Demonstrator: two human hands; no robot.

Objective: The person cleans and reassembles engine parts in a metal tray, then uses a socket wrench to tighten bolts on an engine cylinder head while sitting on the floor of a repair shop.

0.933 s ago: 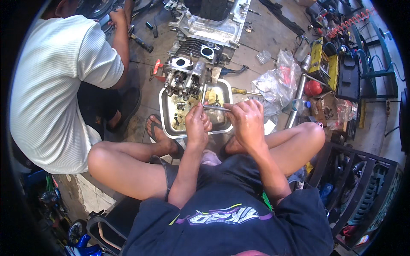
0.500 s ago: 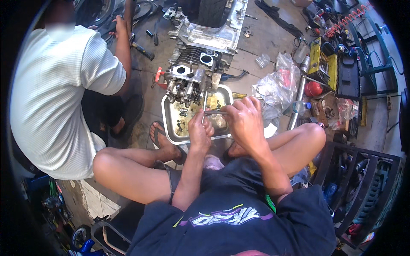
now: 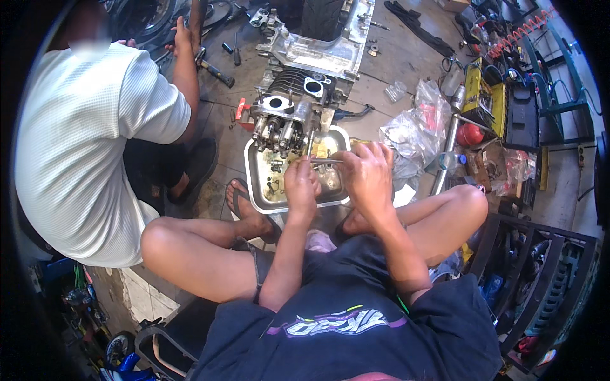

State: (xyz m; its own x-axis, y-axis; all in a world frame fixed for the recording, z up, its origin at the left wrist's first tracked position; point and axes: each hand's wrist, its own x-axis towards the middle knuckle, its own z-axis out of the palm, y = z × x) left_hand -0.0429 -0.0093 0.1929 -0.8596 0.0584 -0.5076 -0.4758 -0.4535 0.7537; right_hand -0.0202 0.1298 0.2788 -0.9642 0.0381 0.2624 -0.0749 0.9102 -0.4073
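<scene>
An engine (image 3: 286,114) with a finned cylinder and exposed head parts sits ahead of me, over a metal tray (image 3: 257,197) of yellowish oil and small parts. My left hand (image 3: 300,187) is closed on an upright steel rod (image 3: 309,145) that runs up toward the engine's right side. My right hand (image 3: 368,178) grips a thinner horizontal metal bar (image 3: 325,161), which crosses the upright rod just above my left fingers. Both hands are over the tray's near part.
A co-worker (image 3: 82,159) in a white shirt sits close at left, near a hammer (image 3: 215,72). At right lie plastic bags (image 3: 413,133), a long metal pipe (image 3: 441,174), a yellow toolbox (image 3: 476,92) and a black rack (image 3: 540,286).
My two hands have shifted slightly toward the engine with the rod and bar, keeping their grip. The co-worker's hand at upper left has changed position a little.
</scene>
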